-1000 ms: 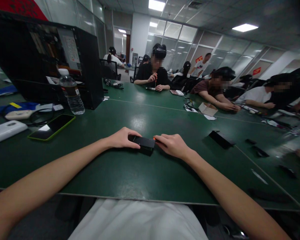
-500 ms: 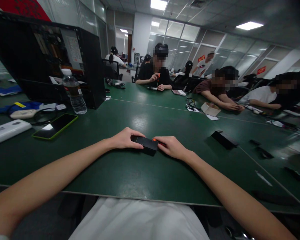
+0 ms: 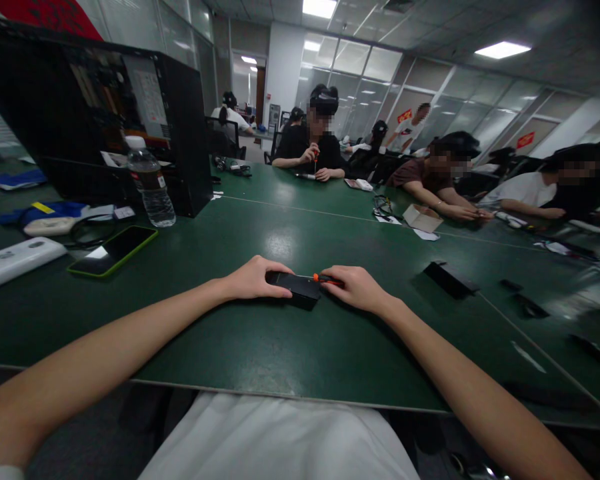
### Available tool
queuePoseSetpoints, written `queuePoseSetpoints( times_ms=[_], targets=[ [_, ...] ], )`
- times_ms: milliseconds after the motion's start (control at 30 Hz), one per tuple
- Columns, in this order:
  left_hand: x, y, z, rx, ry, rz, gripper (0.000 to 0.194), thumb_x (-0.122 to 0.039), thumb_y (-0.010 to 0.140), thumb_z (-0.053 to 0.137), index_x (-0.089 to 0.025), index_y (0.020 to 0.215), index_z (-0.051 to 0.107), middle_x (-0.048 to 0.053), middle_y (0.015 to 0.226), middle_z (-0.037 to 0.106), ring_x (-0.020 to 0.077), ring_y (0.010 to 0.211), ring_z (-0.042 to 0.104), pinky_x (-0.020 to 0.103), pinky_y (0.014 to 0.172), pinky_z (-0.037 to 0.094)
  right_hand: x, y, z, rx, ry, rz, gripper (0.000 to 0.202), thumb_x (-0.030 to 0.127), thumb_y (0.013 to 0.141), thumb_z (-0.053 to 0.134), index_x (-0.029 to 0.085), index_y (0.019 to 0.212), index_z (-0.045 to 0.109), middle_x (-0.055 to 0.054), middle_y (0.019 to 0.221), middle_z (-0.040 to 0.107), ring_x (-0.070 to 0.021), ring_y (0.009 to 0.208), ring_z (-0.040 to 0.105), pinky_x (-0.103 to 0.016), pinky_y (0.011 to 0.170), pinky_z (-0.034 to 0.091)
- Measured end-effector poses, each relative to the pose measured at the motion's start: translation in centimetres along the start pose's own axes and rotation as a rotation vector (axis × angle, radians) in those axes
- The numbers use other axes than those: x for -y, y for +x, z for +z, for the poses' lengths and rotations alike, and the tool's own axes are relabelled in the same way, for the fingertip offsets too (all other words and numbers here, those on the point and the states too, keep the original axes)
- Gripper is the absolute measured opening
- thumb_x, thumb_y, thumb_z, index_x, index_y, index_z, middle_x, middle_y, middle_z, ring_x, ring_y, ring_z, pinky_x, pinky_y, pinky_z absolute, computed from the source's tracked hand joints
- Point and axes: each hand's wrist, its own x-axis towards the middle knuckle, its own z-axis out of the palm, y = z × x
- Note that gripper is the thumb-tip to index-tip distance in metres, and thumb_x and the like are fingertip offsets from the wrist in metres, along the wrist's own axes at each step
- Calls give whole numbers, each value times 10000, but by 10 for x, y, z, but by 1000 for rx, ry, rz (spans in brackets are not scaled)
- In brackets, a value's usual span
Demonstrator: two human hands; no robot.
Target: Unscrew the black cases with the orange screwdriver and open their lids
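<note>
I had the left hand [image 3: 256, 280] gripping the left end of the black box [image 3: 304, 288], thumb on the near side and fingers around the far side. The right hand [image 3: 359, 288] had its fingers wrapped around the handle of the screwdriver [image 3: 330, 280], which lay nearly level, pointing left along the box's far edge. The thin shaft had just come into view; half a second earlier only the orange collar and a bit of handle had shown. The right hand had drawn slightly away from the box, while the left had kept its hold. I read that as the tool being shifted rather than driven, with the box kept steady; whether the tip touched anything, I could not make out.

The box was in front of the person's body, at or just above the green table [image 3: 220, 347]. Well to its right lay an angular black part [image 3: 450, 280], untouched. To the left were a phone [image 3: 114, 251] and a water bottle [image 3: 151, 183], just beside the computer case [image 3: 186, 133]. Across the table, a co-worker [image 3: 290, 152] held a tool of their own.
</note>
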Motion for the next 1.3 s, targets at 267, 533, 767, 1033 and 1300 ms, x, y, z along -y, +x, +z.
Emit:
queuePoseSetpoints(
  times_ms=[267, 533, 767, 1033, 1300],
  targets=[
    [-2, 0, 5, -48, -1, 40, 512, -504, 791, 782, -156, 1165, 752, 55, 979, 777, 204, 848, 698, 271, 784, 480, -5, 1, 2, 15, -42, 31, 260, 306, 988, 510, 198, 1136, 694, -87, 1043, 706, -192, 926, 653, -307, 803, 489],
    [-3, 0, 7, -44, -38, 33, 495, -502, 812, 767, -150, 1159, 743, 63, 1023, 770, 219, 913, 705, 281, 813, 481, -18, -3, -8, 69, -114, 137, 234, 302, 951, 572, 194, 1112, 702, -77, 1067, 712, -206, 930, 667, -305, 788, 484],
    [-2, 0, 7, -39, -46, 15, 513, -507, 810, 764, -151, 1179, 734, 66, 1035, 767, 220, 909, 701, 284, 800, 487, -23, -7, -11, 61, -192, 200, 283, 388, 989, 530, 194, 1093, 708, -89, 990, 709, -203, 854, 658, -291, 680, 449],
    [-4, 0, 8, -34, -45, 19, 498, -496, 811, 770, -142, 1160, 741, 52, 992, 765, 213, 884, 697, 275, 793, 480, 7, -4, -13, -4, -169, 137, 358, 425, 1029, 452, 192, 1201, 662, -122, 1178, 671, -242, 1050, 638, -354, 855, 518],
    [-3, -1, 8, -46, -17, 32, 506, -504, 821, 765, -166, 1196, 737, 48, 1027, 778, 215, 904, 709, 270, 794, 477, 52, 0, -6, -88, 126, -70, 488, 489, 976, 561, 183, 1356, 559, -139, 1237, 646, -248, 1106, 627, -402, 976, 520]
  ],
)
